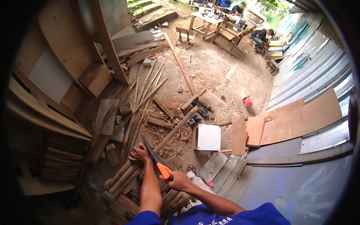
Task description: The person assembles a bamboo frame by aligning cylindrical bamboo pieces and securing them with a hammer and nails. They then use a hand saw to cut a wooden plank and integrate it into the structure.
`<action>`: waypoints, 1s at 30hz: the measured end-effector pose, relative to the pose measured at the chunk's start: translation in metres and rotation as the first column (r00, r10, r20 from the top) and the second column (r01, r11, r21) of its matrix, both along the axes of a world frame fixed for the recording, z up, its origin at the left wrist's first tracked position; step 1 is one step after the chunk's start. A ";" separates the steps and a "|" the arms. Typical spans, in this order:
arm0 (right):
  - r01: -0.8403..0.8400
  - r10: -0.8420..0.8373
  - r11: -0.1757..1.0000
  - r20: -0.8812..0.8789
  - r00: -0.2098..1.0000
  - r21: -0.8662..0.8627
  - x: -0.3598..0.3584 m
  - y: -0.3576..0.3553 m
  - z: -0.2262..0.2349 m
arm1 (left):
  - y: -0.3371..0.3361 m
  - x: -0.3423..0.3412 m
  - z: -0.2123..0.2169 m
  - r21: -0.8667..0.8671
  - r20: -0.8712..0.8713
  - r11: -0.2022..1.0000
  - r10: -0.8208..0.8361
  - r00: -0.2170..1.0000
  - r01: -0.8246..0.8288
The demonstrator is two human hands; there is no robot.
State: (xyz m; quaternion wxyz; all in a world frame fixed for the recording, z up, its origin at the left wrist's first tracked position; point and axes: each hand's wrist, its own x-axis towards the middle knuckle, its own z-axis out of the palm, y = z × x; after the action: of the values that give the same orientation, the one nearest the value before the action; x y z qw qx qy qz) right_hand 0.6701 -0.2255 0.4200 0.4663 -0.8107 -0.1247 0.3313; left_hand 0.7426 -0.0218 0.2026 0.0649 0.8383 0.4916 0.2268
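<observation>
My right hand (180,181) is closed round the orange and black handle of a handsaw (163,169). The saw's dark blade (147,147) points away and to the left, lying across a round wooden pole (175,129). Just left of the blade, my left hand (140,153) grips that pole, its fingers partly hidden. The pole slants from the lower left up to the middle of the view. More round poles (125,182) lie beneath and beside its near end. Whether the teeth have cut into the wood cannot be made out.
Long thin strips (142,95) and wood scraps litter the ground ahead. A white-topped piece (209,137) and plywood sheets (296,122) lie to the right, by a corrugated metal wall (300,63). A red bucket (247,101) stands farther off. Two people work near tables (207,18) at the back.
</observation>
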 end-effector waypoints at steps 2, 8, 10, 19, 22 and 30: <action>-0.044 0.044 0.999 0.050 0.998 0.010 0.000 -0.011 0.014 | -0.001 -0.002 0.005 -0.032 -0.057 0.999 0.011 0.998 -0.013; 0.006 -0.005 0.998 0.022 1.000 -0.057 -0.012 -0.041 0.024 | -0.003 -0.002 0.017 -0.061 -0.065 0.998 -0.002 0.998 -0.002; 0.000 0.004 0.998 0.072 0.997 -0.057 0.009 0.001 -0.009 | -0.002 -0.001 0.019 -0.099 -0.112 0.995 0.017 0.994 -0.029; -0.021 0.024 0.999 -0.092 0.995 0.035 -0.045 -0.072 0.019 | -0.003 -0.004 0.013 -0.011 -0.032 0.999 -0.035 0.999 0.034; -0.016 0.017 1.000 0.052 0.999 -0.016 -0.035 -0.062 0.011 | -0.002 -0.006 0.011 0.001 -0.049 0.999 -0.048 0.998 0.048; -0.070 0.084 0.995 0.195 0.977 -0.078 -0.006 -0.003 -0.023 | 0.000 -0.008 0.018 -0.080 -0.068 0.996 -0.044 0.997 0.039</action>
State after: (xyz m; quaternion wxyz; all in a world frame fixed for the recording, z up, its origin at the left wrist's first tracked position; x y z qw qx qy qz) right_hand 0.6644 -0.2286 0.3967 0.4097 -0.8501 -0.1899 0.2711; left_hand 0.7350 -0.0222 0.2209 0.0852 0.8525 0.4847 0.1764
